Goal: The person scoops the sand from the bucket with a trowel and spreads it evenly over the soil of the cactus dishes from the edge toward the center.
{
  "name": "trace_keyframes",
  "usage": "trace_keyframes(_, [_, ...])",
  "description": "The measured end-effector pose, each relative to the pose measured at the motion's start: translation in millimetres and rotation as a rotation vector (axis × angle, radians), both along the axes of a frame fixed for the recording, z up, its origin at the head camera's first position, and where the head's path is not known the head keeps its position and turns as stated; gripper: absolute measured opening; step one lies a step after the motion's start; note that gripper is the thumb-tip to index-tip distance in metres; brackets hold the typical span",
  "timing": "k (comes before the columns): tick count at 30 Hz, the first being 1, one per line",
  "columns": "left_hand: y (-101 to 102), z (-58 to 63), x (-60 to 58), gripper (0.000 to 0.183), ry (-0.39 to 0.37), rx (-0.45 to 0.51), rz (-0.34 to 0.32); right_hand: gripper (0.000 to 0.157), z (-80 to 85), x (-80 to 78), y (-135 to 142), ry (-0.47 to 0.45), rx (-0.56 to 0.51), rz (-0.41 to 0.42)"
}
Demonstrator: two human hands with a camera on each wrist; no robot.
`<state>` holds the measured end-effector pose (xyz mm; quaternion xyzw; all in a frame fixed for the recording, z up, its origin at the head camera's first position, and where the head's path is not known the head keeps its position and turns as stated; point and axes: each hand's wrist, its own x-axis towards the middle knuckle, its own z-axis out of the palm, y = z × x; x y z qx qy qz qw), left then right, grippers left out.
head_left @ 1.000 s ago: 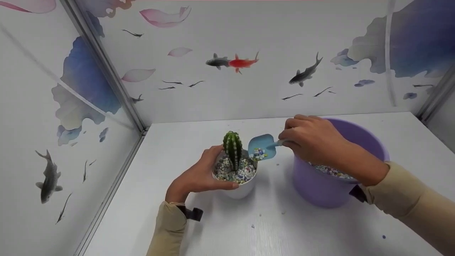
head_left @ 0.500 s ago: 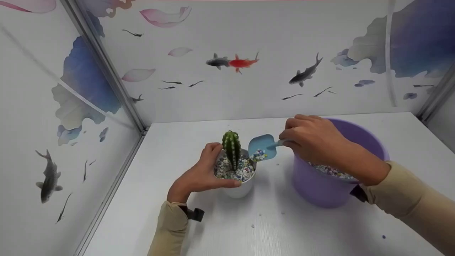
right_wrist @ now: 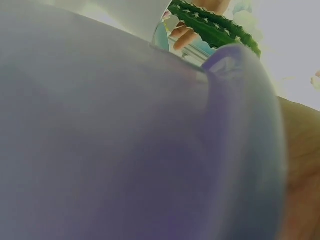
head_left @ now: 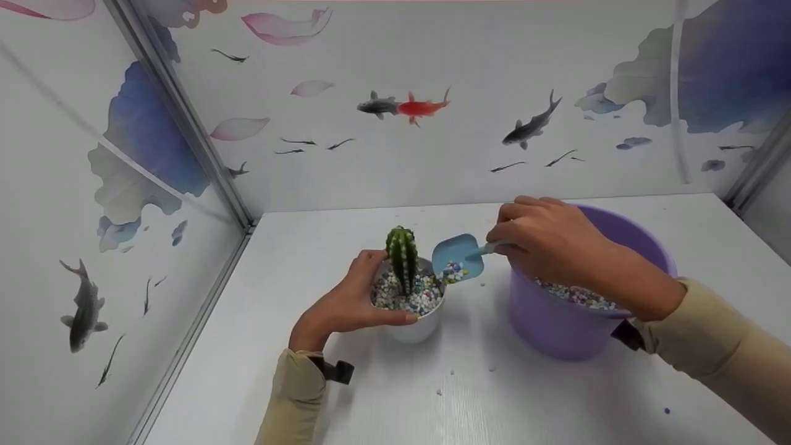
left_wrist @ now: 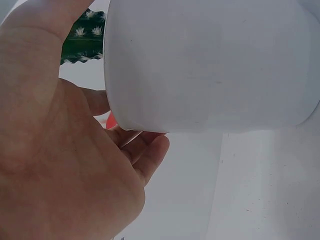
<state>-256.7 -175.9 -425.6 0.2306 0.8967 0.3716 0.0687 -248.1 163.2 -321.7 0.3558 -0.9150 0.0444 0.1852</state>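
Observation:
A green cactus (head_left: 402, 256) stands in a white flowerpot (head_left: 413, 332) filled with small coloured pebbles (head_left: 426, 303). My left hand (head_left: 340, 305) grips the pot from the left, thumb along the near rim and fingers round the far side. In the left wrist view the white pot wall (left_wrist: 210, 65) covers part of those fingers. My right hand (head_left: 553, 244) pinches the handle of a small blue shovel (head_left: 451, 247). Its blade, with some pebbles near the lower edge, tilts at the pot's right rim. Purple plastic fills most of the right wrist view, hiding the shovel grip.
A purple bucket (head_left: 550, 334) with pebbles (head_left: 578, 296) inside stands right of the pot, under my right forearm. A few stray pebbles lie on the white table (head_left: 494, 408). Panels painted with fish (head_left: 530, 127) enclose the back and left.
The pot and cactus have shifted very slightly in my left hand. My right hand and the shovel have edged a little to the right, the blade still beside the pot's rim.

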Motion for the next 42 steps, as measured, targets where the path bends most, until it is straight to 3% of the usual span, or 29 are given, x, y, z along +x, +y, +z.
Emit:
trace_keyframes(18, [6.4, 0.6, 2.7, 0.12, 0.024, -0.034, 0.01, 0.018, -2.4, -0.3, -0.9, 0.054, -0.028, 0.014])
trace_keyframes(30, [-1.5, 3.3, 2.1, 0.109, 0.023, 0.021, -0.055, 0.018, -3.3, -1.8, -1.7, 0.059, -0.042, 0.014])
trace_keyframes(42, [-7.9, 4.6, 1.0, 0.115, -0.02, 0.034, -0.074, 0.017, -8.8, -3.0, -6.8, 0.042, -0.061, 0.021])
